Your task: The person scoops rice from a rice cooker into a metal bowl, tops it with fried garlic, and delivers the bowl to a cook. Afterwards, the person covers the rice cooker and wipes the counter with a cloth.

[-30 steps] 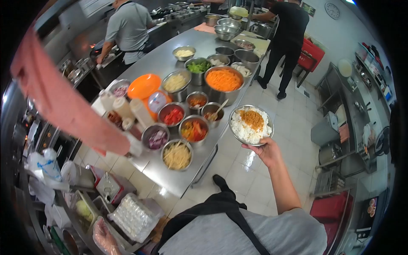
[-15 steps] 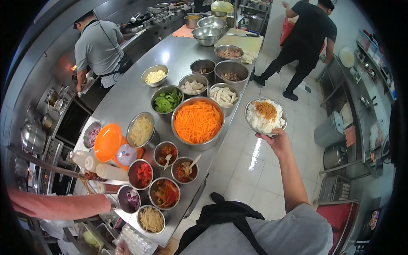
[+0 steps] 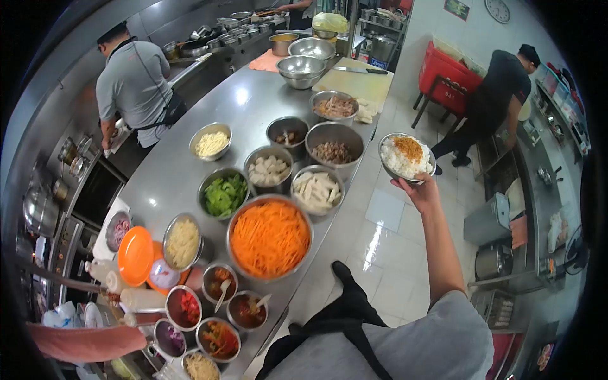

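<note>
My right hand [image 3: 419, 192] grips the lower rim of a metal bowl of white rice with orange-brown topping [image 3: 405, 156], held out beyond the steel table's [image 3: 149, 174] right edge. My left hand is not in view. The large pot of shredded carrot [image 3: 270, 237] stands left of that bowl on the table. Around the pot are bowls of white strips [image 3: 317, 191], leafy greens [image 3: 224, 194] and pale shreds [image 3: 183, 242]. Nearer me sit small pots of red pieces [image 3: 185, 308], mixed pepper strips [image 3: 218, 339] and sauces with spoons [image 3: 247, 311].
A co-worker in grey [image 3: 138, 85] stands at the left stove; another in black [image 3: 499, 95] leans at the right-hand counter. A knife [image 3: 361, 69] lies on the cutting board [image 3: 342, 85]. A long pinkish thing [image 3: 88, 343], unclear, juts in at lower left. Squeeze bottles [image 3: 140, 299] lie near it.
The rice bowl, still in my right hand, has shifted up and right in view. My left hand has left the view. The co-worker in black has moved right, to the counter. The table's containers appear lower.
</note>
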The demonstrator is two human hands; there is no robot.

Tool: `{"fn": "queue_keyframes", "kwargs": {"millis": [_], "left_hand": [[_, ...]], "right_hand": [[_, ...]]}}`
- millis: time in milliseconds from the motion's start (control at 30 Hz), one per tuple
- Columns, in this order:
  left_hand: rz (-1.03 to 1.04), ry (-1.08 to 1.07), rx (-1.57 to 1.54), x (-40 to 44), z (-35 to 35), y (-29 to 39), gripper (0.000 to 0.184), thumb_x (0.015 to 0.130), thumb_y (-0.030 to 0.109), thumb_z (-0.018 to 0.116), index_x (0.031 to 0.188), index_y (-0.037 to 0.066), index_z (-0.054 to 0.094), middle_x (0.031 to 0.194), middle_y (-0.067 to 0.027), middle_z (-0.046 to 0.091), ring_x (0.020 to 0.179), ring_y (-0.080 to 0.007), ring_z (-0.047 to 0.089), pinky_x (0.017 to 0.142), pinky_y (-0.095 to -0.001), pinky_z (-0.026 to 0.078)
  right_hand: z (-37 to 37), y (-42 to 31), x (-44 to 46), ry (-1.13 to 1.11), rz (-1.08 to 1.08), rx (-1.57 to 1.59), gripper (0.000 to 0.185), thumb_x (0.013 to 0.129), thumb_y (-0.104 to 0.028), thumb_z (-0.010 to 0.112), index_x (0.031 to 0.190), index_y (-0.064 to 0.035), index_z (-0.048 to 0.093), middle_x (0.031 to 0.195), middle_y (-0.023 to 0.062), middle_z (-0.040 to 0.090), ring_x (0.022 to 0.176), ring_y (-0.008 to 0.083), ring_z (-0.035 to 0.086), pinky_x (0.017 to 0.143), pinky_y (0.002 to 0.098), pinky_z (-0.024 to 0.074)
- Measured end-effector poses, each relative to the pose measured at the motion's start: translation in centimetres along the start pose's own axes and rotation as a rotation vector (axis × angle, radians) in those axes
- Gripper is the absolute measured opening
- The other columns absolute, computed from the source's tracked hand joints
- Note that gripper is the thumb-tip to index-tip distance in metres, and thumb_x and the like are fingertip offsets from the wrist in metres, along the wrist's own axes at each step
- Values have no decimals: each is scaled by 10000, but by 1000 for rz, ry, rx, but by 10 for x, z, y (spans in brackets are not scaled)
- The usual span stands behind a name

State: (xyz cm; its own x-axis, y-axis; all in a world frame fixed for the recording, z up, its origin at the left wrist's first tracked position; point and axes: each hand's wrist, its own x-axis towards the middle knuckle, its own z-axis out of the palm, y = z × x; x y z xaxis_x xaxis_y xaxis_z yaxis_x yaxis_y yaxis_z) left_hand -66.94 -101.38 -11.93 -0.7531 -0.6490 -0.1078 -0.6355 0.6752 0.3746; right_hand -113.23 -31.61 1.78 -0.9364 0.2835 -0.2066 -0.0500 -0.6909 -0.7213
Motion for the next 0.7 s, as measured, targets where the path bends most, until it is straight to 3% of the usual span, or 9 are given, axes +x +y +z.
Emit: {"fn": "queue_keyframes", "kwargs": {"millis": [333, 533, 667, 700], "left_hand": [[-36, -100, -153, 82, 113, 302, 332, 978, 268, 440, 1146, 17, 576, 945, -113, 649, 785, -226, 629, 673, -370, 505], [-110, -141, -171, 82, 137, 373, 324, 975, 278, 441, 1118, 23, 579, 918, -105, 638, 771, -220, 618, 660, -367, 494], [-152, -168, -168, 76, 146, 394, 319, 972, 285, 441, 1098, 26, 580, 901, -100, 630, 761, -216, 610, 651, -364, 487], [-158, -178, -168, 75, 148, 398, 318, 972, 286, 441, 1094, 27, 581, 896, -99, 628, 758, -215, 608, 649, -364, 485]], "right_hand": [[-28, -26, 334, -73, 87, -40, 643, 776, 26, 426, 1385, 38, 222, 1334, 323, 355, 1146, 561, 450, 896, 508, 551], [-3, -10, 476, -1, 139, 26, 604, 797, 38, 379, 1374, 24, 200, 1353, 325, 289, 1147, 575, 438, 853, 530, 567], [-4, -6, 523, -20, 169, 75, 556, 861, -18, 469, 1358, 47, 227, 1303, 308, 351, 1115, 566, 466, 882, 448, 576], [-6, -7, 528, -66, 203, 54, 584, 861, -47, 546, 1356, 53, 253, 1266, 288, 402, 1080, 461, 542, 782, 409, 602]]}}
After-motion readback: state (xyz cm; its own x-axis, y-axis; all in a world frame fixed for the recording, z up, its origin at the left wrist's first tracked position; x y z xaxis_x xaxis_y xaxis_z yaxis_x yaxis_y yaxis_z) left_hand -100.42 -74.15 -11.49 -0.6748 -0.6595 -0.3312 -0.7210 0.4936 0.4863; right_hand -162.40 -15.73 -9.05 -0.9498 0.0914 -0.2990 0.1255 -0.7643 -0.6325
